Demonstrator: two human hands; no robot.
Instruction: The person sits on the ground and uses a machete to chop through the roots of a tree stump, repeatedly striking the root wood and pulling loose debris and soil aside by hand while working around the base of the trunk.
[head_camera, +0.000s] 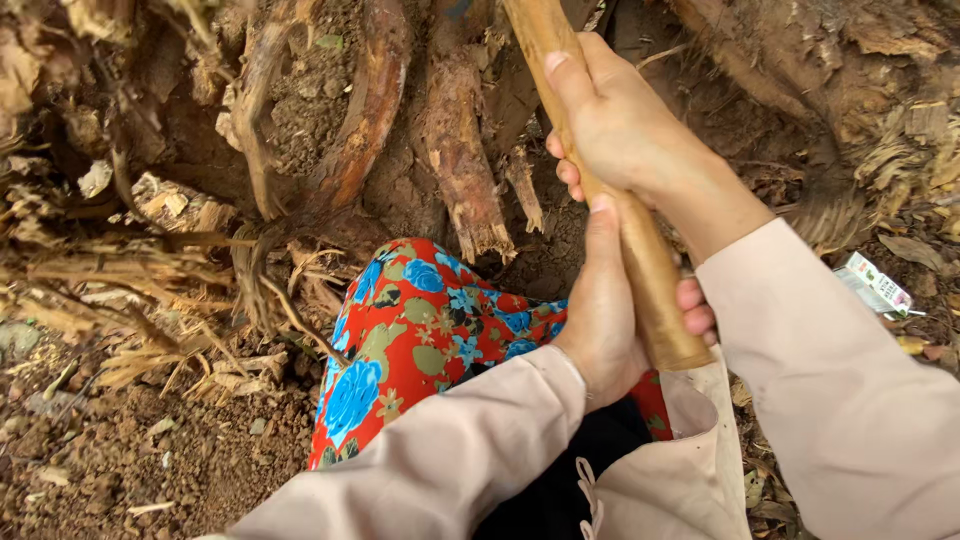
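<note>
Handle: wooden handle (600, 190), round and pale brown, runs from the top edge of the view down toward the person's lap, tilted so its butt end sits lowest, just above the cream jacket hem (700, 440).
Right hand: right hand (625, 125) is wrapped shut round the upper part of the handle, thumb laid along the wood and pointing up it, fingertips curling out on the far side.
Left hand: left hand (605, 320) is closed round the lower part near the butt end, thumb pressed up along the shaft, fingertips showing on the other side; the two hands sit close, thumb tip almost meeting the right hand.
Tool head: out of view beyond the top edge, so its kind cannot be told.
Handling: the shaft looks stiff and solid, smooth from wear and probably a little slick; likely top-heavy, so a two-handed hold spaced along the wood suits it.
Ground ahead: tree stump (400, 130) with split, reddish roots and packed soil, splintered fibres (150, 270) spread to the left.
Lap: flowered red and blue cloth (420, 330) over the knee, just below the roots.
Litter: small printed wrapper (878, 285) lies on dry leaves at the right.
</note>
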